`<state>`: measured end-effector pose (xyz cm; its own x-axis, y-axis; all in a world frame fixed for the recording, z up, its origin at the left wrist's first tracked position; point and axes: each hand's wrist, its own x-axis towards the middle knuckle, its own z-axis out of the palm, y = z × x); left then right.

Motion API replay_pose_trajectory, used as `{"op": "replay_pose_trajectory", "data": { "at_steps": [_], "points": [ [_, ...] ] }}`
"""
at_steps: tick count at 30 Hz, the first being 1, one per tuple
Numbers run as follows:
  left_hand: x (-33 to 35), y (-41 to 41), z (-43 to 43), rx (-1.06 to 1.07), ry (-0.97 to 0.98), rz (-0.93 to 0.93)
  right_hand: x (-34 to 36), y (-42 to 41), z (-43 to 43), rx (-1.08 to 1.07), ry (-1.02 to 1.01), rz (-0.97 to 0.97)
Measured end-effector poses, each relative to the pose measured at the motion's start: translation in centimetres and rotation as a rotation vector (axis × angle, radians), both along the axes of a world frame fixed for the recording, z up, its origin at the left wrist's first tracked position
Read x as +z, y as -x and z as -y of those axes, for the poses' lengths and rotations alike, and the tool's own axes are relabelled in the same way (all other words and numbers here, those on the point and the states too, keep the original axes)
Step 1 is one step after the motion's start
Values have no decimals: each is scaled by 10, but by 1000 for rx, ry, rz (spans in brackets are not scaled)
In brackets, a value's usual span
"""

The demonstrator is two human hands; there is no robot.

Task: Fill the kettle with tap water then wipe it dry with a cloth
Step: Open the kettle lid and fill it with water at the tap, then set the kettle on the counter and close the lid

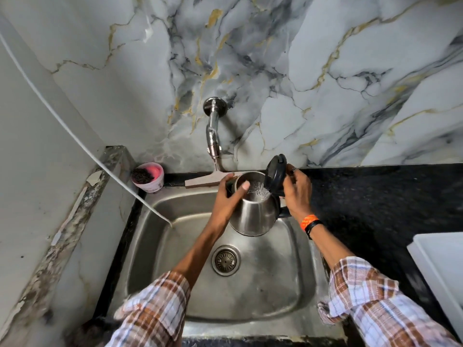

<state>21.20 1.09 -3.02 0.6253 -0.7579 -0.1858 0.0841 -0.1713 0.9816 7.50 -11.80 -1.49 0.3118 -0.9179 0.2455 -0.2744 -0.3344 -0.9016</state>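
Both hands are on the kettle (253, 211), which is held above the back part of the sink (160, 246), under the tap. Left hand (229, 196) curls over the near-left rim of the kettle's open mouth, with the thumb reaching across the opening and the other fingers around the spout side. Right hand (297, 191) closes on the black handle side, its fingers touching the raised lid (275, 174), which stands upright at the kettle's right edge. Behind all this rises the marble-patterned wall (325, 71), grey-white with gold and dark veins. Below it, to the right, lies the dark speckled surface (375, 201), and a white tray-like object (441, 266) sits at its right edge, partly out of view. The steel sink fills the middle, with a round drain (226, 260) in its floor nearer the person than the kettle. Plaid sleeves (155, 309) in brown, white and blue are rolled up on both forearms. A white cord (75, 136) runs down from the upper left to the sink's left rim. The chrome tap (214, 131) comes out of the wall and points down toward the kettle's mouth, where water glints inside. A pink tub (149, 176) with something dark in it stands at the sink's back-left corner. An orange band and a black band (310, 222) circle the right wrist.
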Motion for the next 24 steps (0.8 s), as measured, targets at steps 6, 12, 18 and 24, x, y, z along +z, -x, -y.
{"op": "replay_pose_trajectory", "data": {
  "at_steps": [6, 12, 18, 24],
  "points": [
    [-25, 81, 0, -273, -14, 83, -8, 100, 10, -21, -12, -79],
    [-41, 178, 22, -370, -74, 82, -14, 206, 23, -89, -44, -170],
    [-48, 253, 44, -329, -88, 101, -21, 284, 43, -86, -101, -153],
    [-45, 305, 53, -298, -76, 164, -24, 332, 52, -87, -92, -116]
  ]
}}
